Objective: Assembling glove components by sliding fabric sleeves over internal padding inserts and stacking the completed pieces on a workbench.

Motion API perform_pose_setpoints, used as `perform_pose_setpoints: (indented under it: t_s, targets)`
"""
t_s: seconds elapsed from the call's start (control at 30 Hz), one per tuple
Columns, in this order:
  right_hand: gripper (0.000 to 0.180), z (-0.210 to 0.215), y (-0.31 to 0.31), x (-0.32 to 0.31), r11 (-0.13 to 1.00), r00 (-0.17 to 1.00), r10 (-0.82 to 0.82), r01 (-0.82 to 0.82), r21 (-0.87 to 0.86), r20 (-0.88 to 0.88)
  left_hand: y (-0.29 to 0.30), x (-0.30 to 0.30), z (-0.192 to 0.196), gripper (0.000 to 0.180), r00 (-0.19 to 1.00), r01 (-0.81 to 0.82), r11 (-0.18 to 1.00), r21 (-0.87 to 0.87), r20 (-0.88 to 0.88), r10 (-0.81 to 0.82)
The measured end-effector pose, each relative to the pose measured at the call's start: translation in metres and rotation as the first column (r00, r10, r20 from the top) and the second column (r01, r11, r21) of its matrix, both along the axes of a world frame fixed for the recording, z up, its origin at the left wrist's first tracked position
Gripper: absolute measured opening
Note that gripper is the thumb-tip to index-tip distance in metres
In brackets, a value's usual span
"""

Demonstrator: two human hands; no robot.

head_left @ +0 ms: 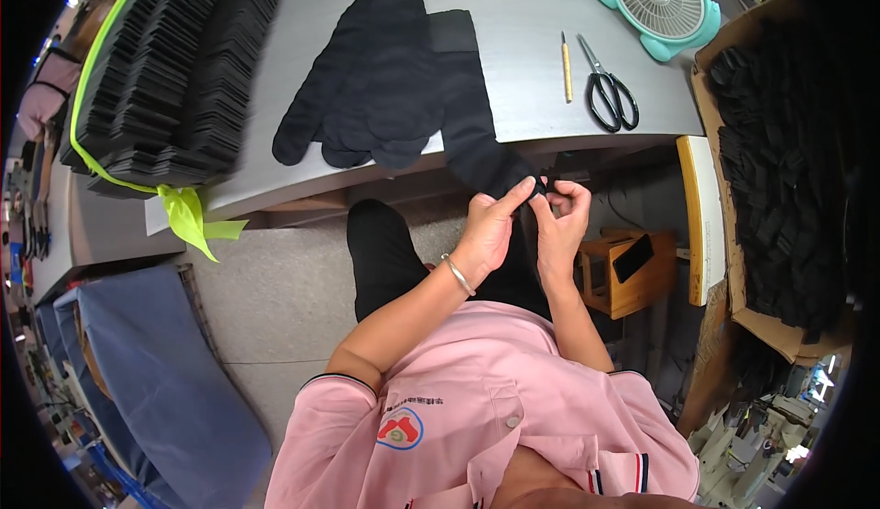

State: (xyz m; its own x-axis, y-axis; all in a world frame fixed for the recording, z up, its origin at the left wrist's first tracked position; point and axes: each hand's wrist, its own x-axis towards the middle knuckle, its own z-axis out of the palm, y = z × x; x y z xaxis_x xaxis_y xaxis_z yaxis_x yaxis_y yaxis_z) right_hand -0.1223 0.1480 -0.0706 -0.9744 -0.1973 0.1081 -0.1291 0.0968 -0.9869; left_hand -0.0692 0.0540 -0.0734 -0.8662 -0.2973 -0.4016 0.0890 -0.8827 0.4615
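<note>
Just past the near edge of the worktop [522, 23], the fingers of your left hand [490, 227] and right hand [562, 225] pinch the end of the black cloth strip [469, 110]. This end seems not yet finished; other black pieces [376, 87] lie unheld on the worktop, whether done I cannot tell.
</note>
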Motion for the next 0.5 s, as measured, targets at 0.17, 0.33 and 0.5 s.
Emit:
perform_pose_setpoints:
  t_s: [0.17,0.33,0.5]
  targets:
    - [0.037,-0.006,0.004,-0.001,0.979,0.98,0.195,-0.198,0.054,0.048,0.0,0.007,0.008,0.019,0.999,-0.001,0.987,-0.16,0.047,0.008]
    - [0.022,-0.006,-0.002,-0.001,0.953,0.965,0.227,-0.192,0.236,-0.129,0.003,0.011,0.005,0.016,0.998,0.068,0.989,-0.132,0.029,-0.064]
    - [0.02,-0.013,0.0,-0.016,0.95,0.962,0.271,-0.274,0.149,0.036,0.001,0.008,-0.002,0.028,0.989,0.148,0.978,-0.147,0.037,-0.144]
